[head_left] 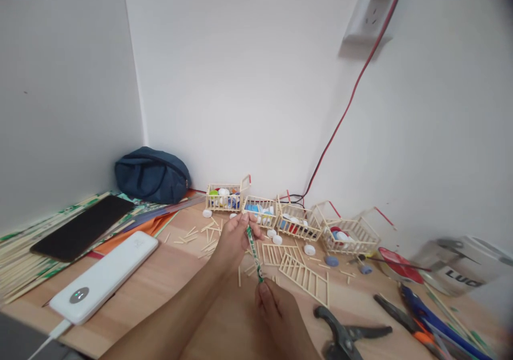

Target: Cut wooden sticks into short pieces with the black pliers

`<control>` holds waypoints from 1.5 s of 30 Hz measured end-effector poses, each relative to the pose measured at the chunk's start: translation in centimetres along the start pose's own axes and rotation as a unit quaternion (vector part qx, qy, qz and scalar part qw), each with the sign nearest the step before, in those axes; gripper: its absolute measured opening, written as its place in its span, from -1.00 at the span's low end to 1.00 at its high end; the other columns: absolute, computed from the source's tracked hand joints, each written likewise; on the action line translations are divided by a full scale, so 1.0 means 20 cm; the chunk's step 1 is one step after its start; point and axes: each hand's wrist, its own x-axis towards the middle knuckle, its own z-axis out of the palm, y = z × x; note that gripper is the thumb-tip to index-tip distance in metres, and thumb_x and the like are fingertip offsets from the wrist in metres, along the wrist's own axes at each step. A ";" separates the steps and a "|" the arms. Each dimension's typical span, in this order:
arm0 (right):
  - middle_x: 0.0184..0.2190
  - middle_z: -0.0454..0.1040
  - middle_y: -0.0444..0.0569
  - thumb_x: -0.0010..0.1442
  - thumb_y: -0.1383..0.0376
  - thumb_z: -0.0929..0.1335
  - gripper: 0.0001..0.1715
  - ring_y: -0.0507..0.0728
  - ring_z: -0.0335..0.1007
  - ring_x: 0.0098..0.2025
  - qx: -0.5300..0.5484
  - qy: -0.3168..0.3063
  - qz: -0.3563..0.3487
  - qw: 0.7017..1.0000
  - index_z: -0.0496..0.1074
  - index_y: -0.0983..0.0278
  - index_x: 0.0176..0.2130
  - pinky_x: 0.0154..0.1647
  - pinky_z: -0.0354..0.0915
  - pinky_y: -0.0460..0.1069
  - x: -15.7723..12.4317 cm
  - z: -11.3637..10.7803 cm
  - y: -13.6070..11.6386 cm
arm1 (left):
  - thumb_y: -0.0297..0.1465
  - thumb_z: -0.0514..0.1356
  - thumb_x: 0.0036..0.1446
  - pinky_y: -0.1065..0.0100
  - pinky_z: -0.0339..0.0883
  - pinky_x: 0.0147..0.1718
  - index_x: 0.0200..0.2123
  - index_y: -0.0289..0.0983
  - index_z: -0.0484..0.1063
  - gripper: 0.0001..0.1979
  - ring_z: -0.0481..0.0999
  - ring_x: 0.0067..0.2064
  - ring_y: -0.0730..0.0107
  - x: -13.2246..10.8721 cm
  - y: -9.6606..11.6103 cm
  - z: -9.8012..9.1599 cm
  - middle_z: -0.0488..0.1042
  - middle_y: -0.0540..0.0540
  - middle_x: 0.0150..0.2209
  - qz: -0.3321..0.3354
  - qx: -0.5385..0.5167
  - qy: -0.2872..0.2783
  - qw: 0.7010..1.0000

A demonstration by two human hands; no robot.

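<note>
A slim pair of chopsticks in a green-and-white printed wrapper (253, 250) slants between my two hands over the table. The fingertips of my left hand (234, 240) pinch its far end. At the near end, my right hand (274, 306) closes thumb and fingers on it. Just beyond are small stick-built carts (300, 226) with bottle caps inside. Ladder-like stick panels (306, 277) lie flat to the right of the wrapper, and short cut sticks (188, 236) are scattered to the left.
At left lie a white power bank (106, 277), a black phone (82, 229) and long wooden sticks (16, 264). A blue pouch (152, 175) rests against the wall. Pruning shears (342, 333), pliers (401, 314) and a clear tub (460, 266) occupy the right side. A red cable (352, 90) hangs down the wall.
</note>
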 end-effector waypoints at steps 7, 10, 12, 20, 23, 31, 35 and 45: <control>-0.56 0.28 -0.10 0.26 -0.01 0.08 -0.51 0.06 0.17 -0.48 0.042 0.049 -0.014 0.998 0.21 0.24 -0.51 -0.44 0.14 -0.07 0.00 0.00 -0.02 | -0.12 0.06 0.14 0.44 0.24 -0.46 -0.34 -0.32 0.34 -0.66 0.44 -0.50 0.45 -0.14 -0.07 0.10 0.48 -0.08 -0.52 -0.069 0.119 -0.036 0.990; -0.54 0.33 -0.05 0.25 -0.04 0.07 -0.46 0.10 0.26 -0.43 0.041 0.082 -0.018 0.996 0.30 0.23 -0.48 -0.42 0.19 -0.05 0.00 -0.01 -0.02 | -0.08 0.04 0.13 0.50 0.08 -0.67 -0.35 -0.31 0.31 -0.63 0.34 -0.63 0.52 -0.18 -0.11 0.14 0.46 -0.06 -0.53 -0.114 0.133 -0.054 0.983; -0.54 0.35 -0.04 0.25 -0.06 0.05 -0.42 0.12 0.31 -0.41 0.050 0.070 -0.012 0.996 0.36 0.23 -0.44 -0.43 0.21 -0.05 0.02 -0.03 -0.01 | -0.07 0.04 0.13 0.52 -0.03 -0.74 -0.35 -0.31 0.30 -0.62 0.30 -0.67 0.54 -0.19 -0.13 0.16 0.45 -0.06 -0.54 -0.143 0.129 -0.074 0.979; -0.41 0.49 -0.05 0.10 0.09 0.31 -0.67 0.08 0.35 -0.40 -0.062 0.011 -0.014 0.998 0.48 0.27 -0.29 -0.44 0.21 -0.08 0.07 -0.28 -0.03 | -0.14 0.04 0.16 0.50 0.19 -0.60 -0.40 -0.33 0.32 -0.65 0.33 -0.62 0.53 -0.15 -0.07 0.10 0.40 -0.03 -0.63 -0.110 0.143 -0.115 0.977; -0.09 0.43 0.04 -0.03 0.16 0.41 -0.40 0.15 0.36 -0.18 -0.038 -0.004 -0.040 0.998 0.36 0.24 0.02 -0.35 0.27 -0.06 0.06 -0.37 -0.11 | -0.14 0.03 0.16 0.54 0.02 -0.73 -0.40 -0.33 0.33 -0.65 0.16 -0.73 0.61 -0.16 -0.07 0.10 0.32 0.04 -0.69 -0.143 0.171 -0.162 0.961; -0.25 0.47 0.01 0.21 0.01 0.21 -0.48 0.15 0.38 -0.13 0.109 0.008 -0.032 0.994 0.38 0.26 0.00 -0.09 0.27 0.03 0.12 -0.41 -0.09 | -0.10 0.00 0.16 0.53 0.04 -0.72 -0.34 -0.32 0.35 -0.62 0.24 -0.73 0.58 -0.18 -0.14 0.10 0.40 -0.01 -0.62 -0.161 0.203 -0.211 0.942; -0.57 0.36 -0.11 0.20 -0.03 0.20 -0.50 0.11 0.35 -0.42 0.107 0.083 -0.031 0.990 0.45 0.30 -0.29 -0.33 0.29 -0.01 0.15 -0.33 -0.04 | -0.05 0.00 0.13 0.46 0.21 -0.56 -0.46 -0.35 0.42 -0.52 0.43 -0.54 0.43 -0.17 -0.14 0.08 0.49 -0.13 -0.51 -0.155 0.300 -0.213 0.917; -0.73 0.12 -0.26 0.26 -0.02 0.12 -0.50 -0.04 0.02 -0.67 0.102 -0.014 -0.036 0.994 0.27 0.27 -0.47 -0.59 0.02 -0.12 0.13 -0.20 -0.03 | -0.13 0.09 0.10 0.40 0.24 -0.39 -0.39 -0.34 0.50 -0.62 0.37 -0.48 0.42 -0.11 -0.05 0.07 0.33 0.02 -0.64 -0.074 0.289 -0.122 0.947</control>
